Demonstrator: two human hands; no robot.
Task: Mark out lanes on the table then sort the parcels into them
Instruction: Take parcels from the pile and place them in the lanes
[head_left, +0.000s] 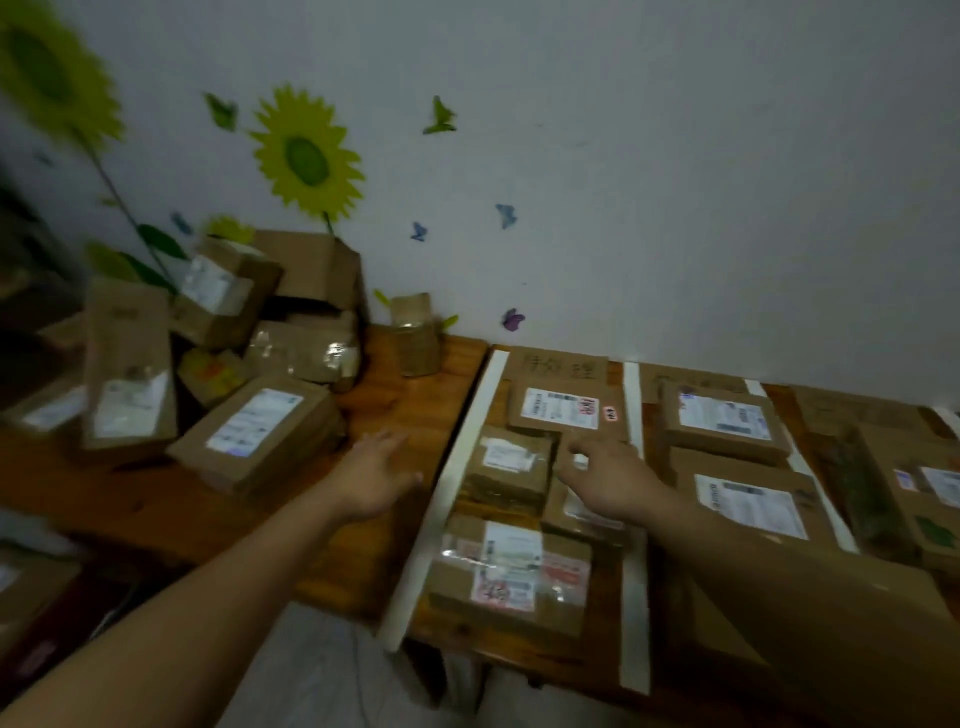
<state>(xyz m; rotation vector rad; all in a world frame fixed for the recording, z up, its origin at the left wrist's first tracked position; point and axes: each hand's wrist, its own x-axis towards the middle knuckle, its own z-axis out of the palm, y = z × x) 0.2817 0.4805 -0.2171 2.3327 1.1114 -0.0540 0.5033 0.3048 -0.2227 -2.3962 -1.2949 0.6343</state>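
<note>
Lanes are marked with tape (449, 488) at right, so the left hand (376, 475) is stretched toward the pile (208, 374) upper left, fingers spread; the right hand (610, 480) is laid flat-fingered on a parcel (576, 512).

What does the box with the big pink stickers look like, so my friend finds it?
On the wooden table, find the leftmost lane, between two long white tape strips. The parcel is at that lane's near end. Unlike the others in the lane, it lies right at the front edge and has big pink stickers beside and below its white label.
</note>
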